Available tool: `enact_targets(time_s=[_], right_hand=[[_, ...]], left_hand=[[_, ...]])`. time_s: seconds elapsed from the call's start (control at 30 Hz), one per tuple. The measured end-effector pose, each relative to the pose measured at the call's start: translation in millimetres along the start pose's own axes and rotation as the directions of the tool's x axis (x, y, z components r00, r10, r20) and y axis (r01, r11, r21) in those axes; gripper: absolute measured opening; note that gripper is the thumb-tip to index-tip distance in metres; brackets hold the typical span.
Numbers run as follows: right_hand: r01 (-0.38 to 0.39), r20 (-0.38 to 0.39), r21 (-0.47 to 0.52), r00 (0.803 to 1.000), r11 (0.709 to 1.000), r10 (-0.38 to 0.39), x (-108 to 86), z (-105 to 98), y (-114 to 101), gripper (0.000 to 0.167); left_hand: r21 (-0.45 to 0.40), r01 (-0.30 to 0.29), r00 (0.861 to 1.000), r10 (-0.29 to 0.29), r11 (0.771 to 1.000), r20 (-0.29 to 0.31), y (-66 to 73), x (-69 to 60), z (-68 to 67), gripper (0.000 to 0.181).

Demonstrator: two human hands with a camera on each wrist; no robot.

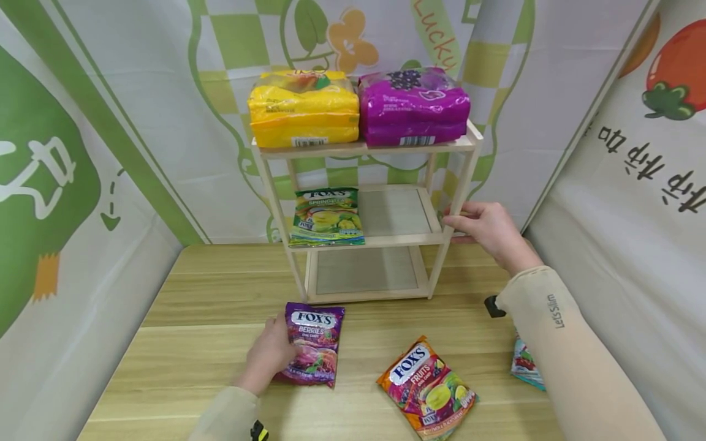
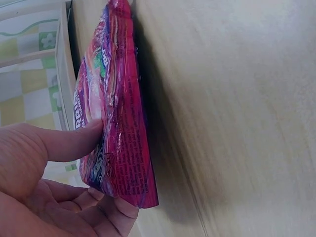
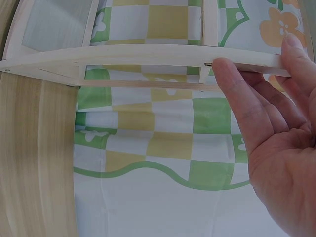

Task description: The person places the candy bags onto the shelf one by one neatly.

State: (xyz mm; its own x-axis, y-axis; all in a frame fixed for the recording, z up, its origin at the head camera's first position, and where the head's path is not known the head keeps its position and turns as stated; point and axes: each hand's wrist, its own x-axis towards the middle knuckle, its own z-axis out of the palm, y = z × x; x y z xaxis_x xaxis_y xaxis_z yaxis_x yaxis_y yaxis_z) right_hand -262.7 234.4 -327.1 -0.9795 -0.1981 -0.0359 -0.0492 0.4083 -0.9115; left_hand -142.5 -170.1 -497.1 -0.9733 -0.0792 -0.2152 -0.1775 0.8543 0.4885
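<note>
A purple Fox's Berries bag [image 1: 317, 343] stands in front of the shelf's left side, pinched between the thumb and fingers of my left hand [image 1: 271, 350]. The left wrist view shows the thumb of that hand [image 2: 54, 173] on the front of the bag [image 2: 123, 123], with the fingers partly hidden behind it. My right hand [image 1: 491, 231] holds the right front post of the wooden shelf [image 1: 463, 177] near the middle board. In the right wrist view, the thumb and a finger of the right hand [image 3: 276, 113] lie on either side of the post [image 3: 148, 53].
A yellow bag [image 1: 303, 113] and a purple bag [image 1: 413, 110] sit on the top board; a green Fox's bag [image 1: 326, 217] lies on the middle board. An orange Fox's Fruits bag [image 1: 429, 392] lies front right. A light blue bag [image 1: 526, 364] is partly behind the right sleeve.
</note>
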Motion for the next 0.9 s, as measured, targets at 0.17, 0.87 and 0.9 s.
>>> enact_targets(time_s=[0.17, 0.87, 0.9], right_hand=[[-0.005, 0.0, -0.006, 1.0, 1.0, 0.005, 0.1, 0, -1, 0.048], [0.002, -0.008, 0.016, 1.0, 1.0, -0.002, 0.5, 1, 1, 0.047], [0.004, -0.009, 0.017, 1.0, 1.0, -0.004, 0.6, 1, 1, 0.047]], left_hand=[[-0.007, -0.008, 1.0, 0.008, 1.0, -0.011, -1.0, 1.4, -2.9, 0.073], [-0.191, -0.01, 1.0, 0.012, 0.981, 0.01, -3.1, 4.3, -14.6, 0.036], [-0.207, -0.014, 1.0, 0.017, 0.978, 0.01, -3.0, 4.0, -15.1, 0.035]])
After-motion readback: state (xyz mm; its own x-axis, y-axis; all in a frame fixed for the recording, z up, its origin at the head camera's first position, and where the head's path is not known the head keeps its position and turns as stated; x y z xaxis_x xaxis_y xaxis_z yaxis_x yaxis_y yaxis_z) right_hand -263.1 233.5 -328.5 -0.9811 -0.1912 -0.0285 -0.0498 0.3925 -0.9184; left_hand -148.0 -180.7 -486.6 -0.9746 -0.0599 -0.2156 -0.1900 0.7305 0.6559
